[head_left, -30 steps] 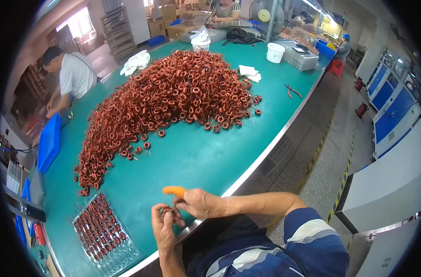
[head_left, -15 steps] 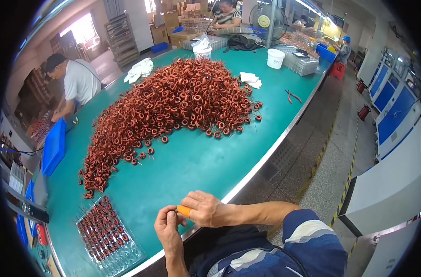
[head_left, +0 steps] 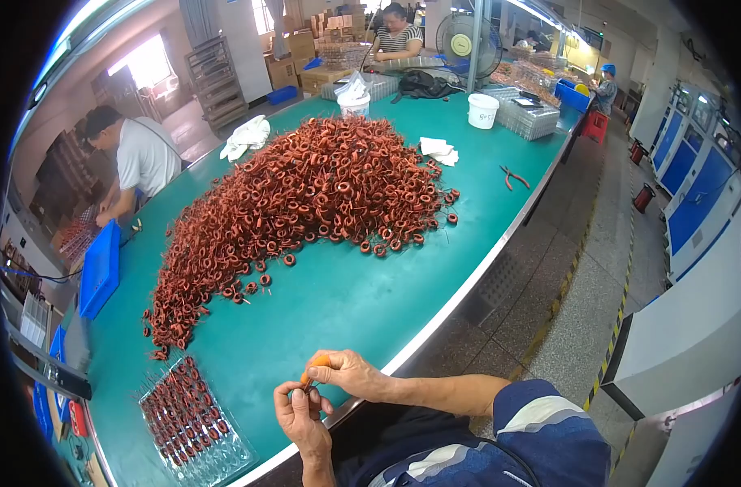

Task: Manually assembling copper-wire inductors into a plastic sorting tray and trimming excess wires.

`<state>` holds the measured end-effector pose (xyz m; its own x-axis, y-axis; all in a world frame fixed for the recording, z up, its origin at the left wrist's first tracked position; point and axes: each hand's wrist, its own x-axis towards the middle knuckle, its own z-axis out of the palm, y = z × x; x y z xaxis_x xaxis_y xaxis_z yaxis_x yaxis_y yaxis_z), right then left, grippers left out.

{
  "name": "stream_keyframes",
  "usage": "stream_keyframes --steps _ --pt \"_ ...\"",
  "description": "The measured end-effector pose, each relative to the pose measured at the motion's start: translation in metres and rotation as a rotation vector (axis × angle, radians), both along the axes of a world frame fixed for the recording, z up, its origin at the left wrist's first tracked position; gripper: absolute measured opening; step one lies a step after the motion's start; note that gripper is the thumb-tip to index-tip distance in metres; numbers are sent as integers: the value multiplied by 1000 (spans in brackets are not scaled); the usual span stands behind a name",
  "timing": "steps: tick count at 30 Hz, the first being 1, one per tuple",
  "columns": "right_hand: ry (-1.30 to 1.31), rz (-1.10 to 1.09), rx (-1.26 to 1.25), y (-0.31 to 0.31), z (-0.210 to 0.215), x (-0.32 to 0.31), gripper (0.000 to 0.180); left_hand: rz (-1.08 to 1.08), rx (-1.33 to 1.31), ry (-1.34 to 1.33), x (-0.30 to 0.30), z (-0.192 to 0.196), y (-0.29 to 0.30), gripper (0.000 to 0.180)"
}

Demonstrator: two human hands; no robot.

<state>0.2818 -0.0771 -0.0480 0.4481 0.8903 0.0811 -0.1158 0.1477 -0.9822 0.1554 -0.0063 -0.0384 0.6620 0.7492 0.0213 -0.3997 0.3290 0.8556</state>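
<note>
Near the table's front edge my left hand point(head_left: 305, 420) and my right hand point(head_left: 347, 376) meet, fingertips pinched together. Between them is a small dark piece point(head_left: 309, 387), mostly hidden by the fingers; it looks like one of the wire-wound ring coils. An orange finger cover point(head_left: 316, 364) sits on a finger of my right hand. To the left lies a clear plastic tray point(head_left: 234, 456) with rows of red-brown coils, their wire leads sticking up; its near pockets hold none. Beyond my hands a large heap of copper-red ring coils point(head_left: 305, 191) curves across the green table point(head_left: 370, 312).
Pliers point(head_left: 512, 178) lie by the right edge. White cloths point(head_left: 439, 151), a white bucket point(head_left: 482, 111) and stacked clear trays point(head_left: 526, 118) stand farther back. A blue bin point(head_left: 100, 269) is at the left edge. One person point(head_left: 147, 150) works at left, another point(head_left: 399, 36) at the back.
My right hand has turned, its orange-covered finger now pointing down toward the left fingertips. Both hands stay together. The view has shifted slightly, and the person at left has bent lower.
</note>
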Motion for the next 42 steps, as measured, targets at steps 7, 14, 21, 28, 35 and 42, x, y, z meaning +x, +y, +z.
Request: stream_keyframes --steps 7,14,21,28,35,42 --pt "-297 -177 30 -14 -12 6 33 -94 279 111 2 -3 7 20" --pt "-88 -172 -38 -28 11 6 27 -45 520 319 5 -9 3 16" --pt "-356 -281 -66 -21 -2 17 32 -297 65 197 -4 -10 17 23" --pt "288 74 -142 -19 -6 21 29 -412 318 276 -3 -20 17 30" --pt "337 54 -65 -20 6 7 24 -234 278 206 -3 -19 7 24" --pt "154 -116 -107 -18 3 2 34 -118 104 105 -4 -17 -1 23"
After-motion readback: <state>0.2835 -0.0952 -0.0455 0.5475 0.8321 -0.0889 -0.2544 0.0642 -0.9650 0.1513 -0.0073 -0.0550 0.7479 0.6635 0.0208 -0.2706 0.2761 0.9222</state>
